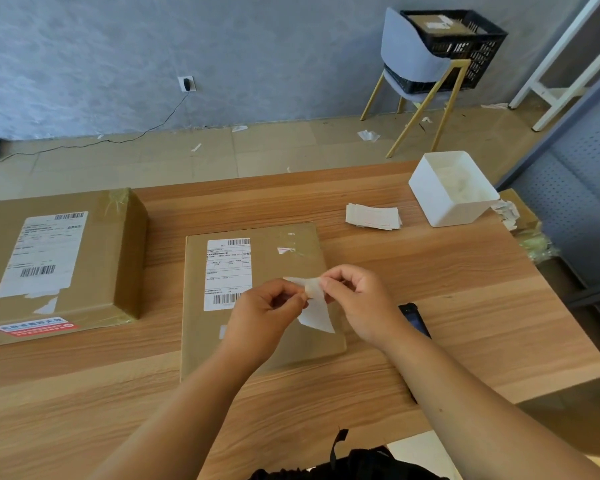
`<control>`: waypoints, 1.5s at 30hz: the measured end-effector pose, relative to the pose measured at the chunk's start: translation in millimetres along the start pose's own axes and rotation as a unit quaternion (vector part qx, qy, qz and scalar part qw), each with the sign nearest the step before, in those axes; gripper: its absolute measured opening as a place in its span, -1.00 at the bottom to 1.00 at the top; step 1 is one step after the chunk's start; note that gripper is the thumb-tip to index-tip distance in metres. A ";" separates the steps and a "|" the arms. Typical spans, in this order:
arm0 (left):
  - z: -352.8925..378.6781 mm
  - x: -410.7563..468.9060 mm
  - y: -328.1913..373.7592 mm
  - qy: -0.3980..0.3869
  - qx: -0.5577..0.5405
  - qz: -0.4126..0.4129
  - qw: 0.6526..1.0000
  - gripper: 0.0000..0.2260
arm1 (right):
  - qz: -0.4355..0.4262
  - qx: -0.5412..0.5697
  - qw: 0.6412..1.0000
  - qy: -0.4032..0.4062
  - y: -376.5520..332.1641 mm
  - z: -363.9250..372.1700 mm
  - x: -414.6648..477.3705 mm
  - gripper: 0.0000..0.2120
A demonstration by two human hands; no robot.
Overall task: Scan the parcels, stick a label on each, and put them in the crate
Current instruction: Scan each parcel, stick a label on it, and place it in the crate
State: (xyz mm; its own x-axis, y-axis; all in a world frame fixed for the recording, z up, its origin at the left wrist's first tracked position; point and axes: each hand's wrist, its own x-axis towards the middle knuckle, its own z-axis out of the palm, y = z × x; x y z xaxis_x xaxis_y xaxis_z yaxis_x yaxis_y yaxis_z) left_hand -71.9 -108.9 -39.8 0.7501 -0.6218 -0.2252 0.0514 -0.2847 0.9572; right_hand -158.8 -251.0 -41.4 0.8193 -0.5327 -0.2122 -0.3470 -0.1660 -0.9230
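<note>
Both hands (267, 306) (357, 299) pinch a curled white label (317, 315).

Setting: small parcel-dispatch workroom, makeshift rather than a warehouse.

Evidence: wooden table (430, 271) carries two taped cardboard parcels with printed barcode shipping labels, the big box (66, 265) at 9 o'clock and the flat box (291, 265) at centre. A stack of labels (373, 216) and a white tub (447, 199) lie at 2 o'clock. At 1 o'clock a black plastic crate (478, 50), parcel inside, sits on a grey chair (406, 57). Tiled floor littered with paper scraps (368, 135). Grey wall, socket (186, 83) at 11 o'clock.
</note>
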 end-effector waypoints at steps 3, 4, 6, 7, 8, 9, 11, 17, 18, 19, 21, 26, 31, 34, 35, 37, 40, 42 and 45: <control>12.8 4.9 1.7 0.008 -0.026 -0.017 0.999 -0.83 | 0.034 0.030 0.997 0.056 7.0 -16.5 4.6 -0.85; 17.0 7.7 1.5 0.015 -0.036 -0.025 0.999 -0.82 | 0.045 0.040 0.995 0.077 10.0 -22.5 6.7 -0.84; 25.4 14.3 1.1 0.039 -0.065 -0.048 0.996 -0.78 | 0.075 0.064 0.988 0.122 17.6 -34.7 11.4 -0.84; 29.6 17.9 1.2 0.053 -0.079 -0.059 0.994 -0.75 | 0.094 0.080 0.982 0.145 21.9 -41.3 14.0 -0.84; 34.1 21.9 1.4 0.068 -0.090 -0.069 0.991 -0.72 | 0.114 0.099 0.974 0.166 26.2 -48.3 17.0 -0.84; 38.6 25.6 1.5 0.084 -0.093 -0.076 0.989 -0.71 | 0.136 0.121 0.965 0.187 30.4 -55.7 19.9 -0.84; 47.8 32.4 1.8 0.122 -0.073 -0.085 0.986 -0.75 | 0.173 0.162 0.944 0.229 38.0 -73.1 25.6 -0.85; 71.9 54.6 7.0 0.182 0.027 -0.104 0.977 -0.86 | 0.189 0.059 0.924 0.326 60.3 -144.0 40.9 -0.87; 75.6 59.2 9.3 0.178 0.048 -0.101 0.978 -0.85 | 0.174 0.025 0.925 0.336 62.8 -156.9 43.0 -0.88; 79.5 64.2 12.1 0.172 0.069 -0.098 0.978 -0.85 | 0.154 -0.009 0.929 0.336 65.4 -169.7 45.2 -0.89; 91.0 76.1 19.2 0.156 0.104 -0.094 0.978 -0.86 | 0.120 -0.074 0.942 0.303 69.8 -194.5 50.2 -0.90; 136.4 122.9 45.7 0.068 0.182 -0.036 0.980 -0.80 | 0.119 -0.169 0.962 0.176 83.2 -249.8 64.0 -0.85; 206.6 179.2 80.5 0.021 0.228 0.085 0.970 -0.90 | 0.117 -0.196 0.961 0.154 98.0 -296.6 79.7 -0.85; 255.0 213.1 100.1 0.026 0.233 0.138 0.962 -0.94 | 0.099 -0.225 0.955 0.165 103.8 -322.0 87.6 -0.80; 270.0 223.6 104.6 0.027 0.241 0.159 0.957 -0.95 | 0.095 -0.232 0.953 0.170 105.7 -329.3 89.6 -0.79; 297.5 242.3 110.9 0.018 0.261 0.189 0.947 -0.91 | 0.094 -0.228 0.952 0.179 110.4 -342.9 92.3 -0.81; 330.1 267.0 108.7 -0.008 0.347 0.198 0.917 -0.81 | 0.098 -0.210 0.952 0.199 118.1 -359.4 91.3 -0.82; 342.8 279.6 102.7 -0.029 0.434 0.192 0.880 -0.75 | 0.103 -0.196 0.953 0.209 124.8 -366.1 87.8 -0.82; 350.1 289.8 94.0 -0.064 0.568 0.213 0.793 -0.77 | 0.120 -0.169 0.954 0.215 138.1 -371.8 81.0 -0.80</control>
State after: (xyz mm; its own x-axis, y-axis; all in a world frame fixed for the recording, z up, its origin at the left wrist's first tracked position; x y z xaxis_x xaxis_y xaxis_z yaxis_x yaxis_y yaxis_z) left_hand -80.5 -571.3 -78.7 0.4637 -0.8859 -0.0124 -0.8692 -0.4576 0.1875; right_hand -310.0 -625.6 -66.7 0.4597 -0.8685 -0.1856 -0.6878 -0.2160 -0.6930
